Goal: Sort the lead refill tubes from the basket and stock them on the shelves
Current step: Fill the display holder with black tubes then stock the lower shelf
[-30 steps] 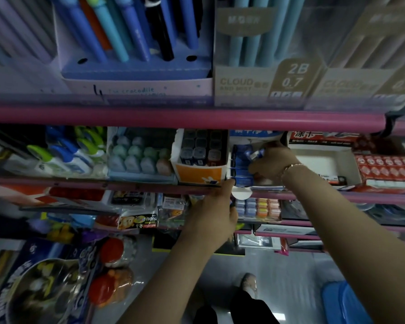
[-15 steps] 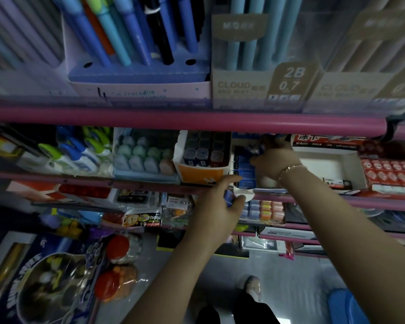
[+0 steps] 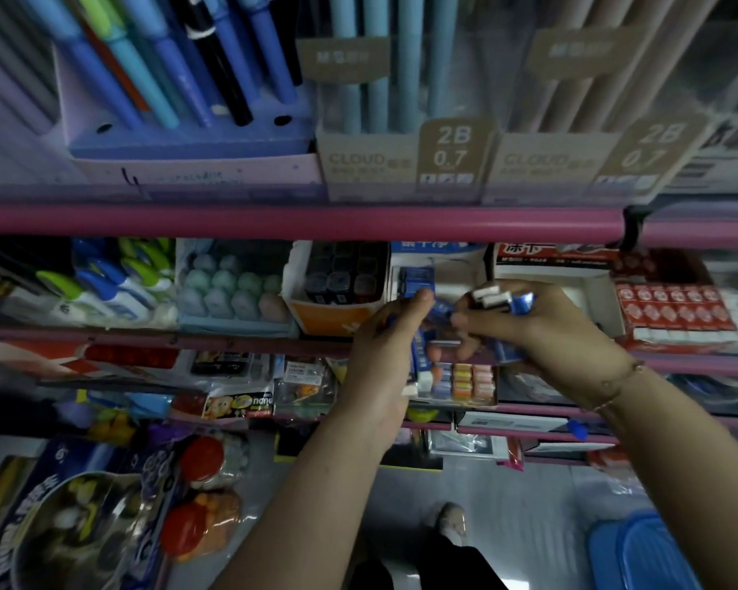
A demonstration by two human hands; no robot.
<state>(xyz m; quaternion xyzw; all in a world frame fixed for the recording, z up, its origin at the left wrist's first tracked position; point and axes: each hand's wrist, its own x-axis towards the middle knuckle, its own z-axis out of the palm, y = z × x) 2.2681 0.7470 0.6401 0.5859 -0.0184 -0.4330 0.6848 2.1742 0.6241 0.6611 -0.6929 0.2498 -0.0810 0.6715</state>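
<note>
My right hand (image 3: 542, 330) grips a small bundle of blue lead refill tubes (image 3: 503, 301) with white caps, held just in front of the middle shelf. My left hand (image 3: 384, 355) is closed around more blue tubes, one (image 3: 414, 359) hanging down past the shelf rail, and its fingertips touch a tube (image 3: 442, 309) between both hands. Behind the hands stands a white display box (image 3: 418, 276) with blue refill tubes inside. The basket (image 3: 644, 551) is a blue shape at the bottom right, on the floor.
Pink shelf rails (image 3: 299, 223) run across. An orange box of dark tubes (image 3: 337, 287) stands left of the display box, pastel erasers (image 3: 226, 291) further left, red-and-white boxes (image 3: 678, 313) on the right. Pens and 2B 0.7 pencil boxes (image 3: 405, 163) fill the top shelf.
My right hand has come out of the display box with tubes and moved right. My left hand has risen from the shelf rail and meets it, both now holding tubes.
</note>
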